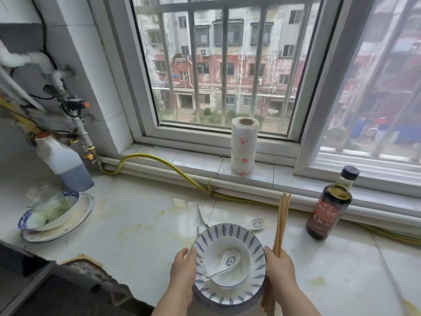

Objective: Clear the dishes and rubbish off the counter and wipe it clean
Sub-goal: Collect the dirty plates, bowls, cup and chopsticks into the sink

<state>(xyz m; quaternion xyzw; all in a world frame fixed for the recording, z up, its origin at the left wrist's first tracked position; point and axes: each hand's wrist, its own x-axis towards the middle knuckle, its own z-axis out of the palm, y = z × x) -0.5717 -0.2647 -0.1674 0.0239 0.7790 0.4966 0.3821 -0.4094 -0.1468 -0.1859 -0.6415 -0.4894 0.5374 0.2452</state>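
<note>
- A blue-leaf plate (256, 246) is held at 6 o'clock in the view, over the near edge of the tabletop (145, 247).
- A white bowl (237, 275) is seated in the middle of the plate, and a ceramic spoon (227, 261) is laid inside it, handle pointing to 8 o'clock.
- The plate's rim at 9 o'clock is gripped by the left hand (183, 267), thumb on top; the fingers beneath are hidden.
- At the rim's 3 o'clock, a bundle of chopsticks (282, 220) is clasped upright by the right hand (281, 267), its fingers curled round them.
- A second spoon (200, 216) is left on the tabletop just beyond the plate at 11 o'clock, and a small dish (257, 224) at 1 o'clock.
- A dark sauce bottle (329, 206) is stood at 2 o'clock from the plate, well apart from it.
- At 9 o'clock in the view, dirty dishes (57, 215) are stacked with a glass (42, 195) on top; a plastic bottle (63, 163) is placed just behind them.
- Yellowish stains (134, 231) are spread over the tabletop between the stack and the plate.
- A paper towel roll (243, 147) is stood upright on the windowsill (198, 160) at 12 o'clock, and a yellow hose (159, 158) is run along the sill's foot.
</note>
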